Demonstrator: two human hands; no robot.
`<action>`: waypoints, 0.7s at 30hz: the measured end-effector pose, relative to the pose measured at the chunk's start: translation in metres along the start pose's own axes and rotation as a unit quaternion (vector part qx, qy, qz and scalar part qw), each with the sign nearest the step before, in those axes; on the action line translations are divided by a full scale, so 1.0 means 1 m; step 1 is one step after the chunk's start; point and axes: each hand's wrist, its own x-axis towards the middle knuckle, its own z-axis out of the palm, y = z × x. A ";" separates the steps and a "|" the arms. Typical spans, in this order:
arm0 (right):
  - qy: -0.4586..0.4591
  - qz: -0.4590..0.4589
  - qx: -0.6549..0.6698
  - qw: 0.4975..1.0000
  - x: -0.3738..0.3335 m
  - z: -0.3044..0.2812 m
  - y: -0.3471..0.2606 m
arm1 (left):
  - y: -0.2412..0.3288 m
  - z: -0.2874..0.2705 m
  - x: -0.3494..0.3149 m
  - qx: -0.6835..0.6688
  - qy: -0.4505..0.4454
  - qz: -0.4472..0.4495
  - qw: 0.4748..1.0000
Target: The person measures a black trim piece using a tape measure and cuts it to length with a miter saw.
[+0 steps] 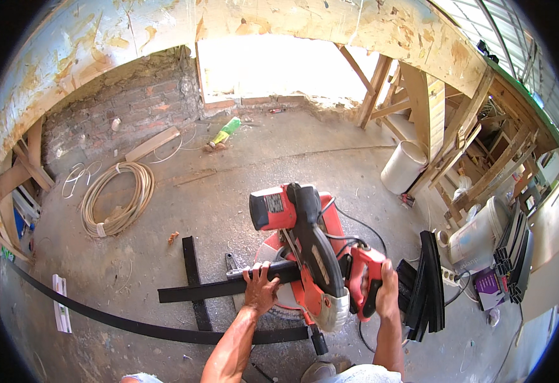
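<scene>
A red and black miter saw (318, 249) stands on the floor in front of me. My right hand (387, 288) is wrapped round its red handle (364, 281). My left hand (261, 287) presses a black profile bar (209, 290) onto the saw's base, its fingers over the bar's top. The bar runs from under the saw head out to the left. It crosses above another black bar (192, 268) lying on the floor. Where the blade meets the bar is hidden by the saw head.
A long black strip (133, 327) curves along the near floor, by a white spirit level (62, 303). Coiled hose (117, 199) and a green bottle (226, 132) lie farther off. At right are cut black profiles (427, 287), white buckets (403, 167) and wooden framing (461, 140). The saw's cable (372, 226) trails right.
</scene>
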 end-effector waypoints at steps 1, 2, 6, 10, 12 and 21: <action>-0.023 0.007 -0.010 1.000 0.011 0.000 -0.008 | -0.001 -0.002 -0.001 0.016 -0.010 -0.001 1.000; -0.026 0.025 -0.020 0.999 0.019 0.007 -0.024 | -0.004 -0.003 -0.004 0.016 -0.016 -0.003 1.000; -0.019 0.059 -0.028 0.998 0.043 0.016 -0.056 | -0.002 -0.003 -0.003 0.027 -0.014 -0.010 0.999; -0.002 0.056 -0.015 0.998 0.031 0.014 -0.044 | -0.002 -0.007 -0.002 0.019 0.000 -0.003 1.000; 0.006 0.045 -0.004 0.999 0.019 0.010 -0.029 | 0.001 -0.006 0.000 0.005 0.009 0.007 1.000; 0.010 -0.004 0.064 0.998 -0.023 -0.001 0.043 | 0.002 -0.008 -0.002 -0.007 0.000 -0.010 1.000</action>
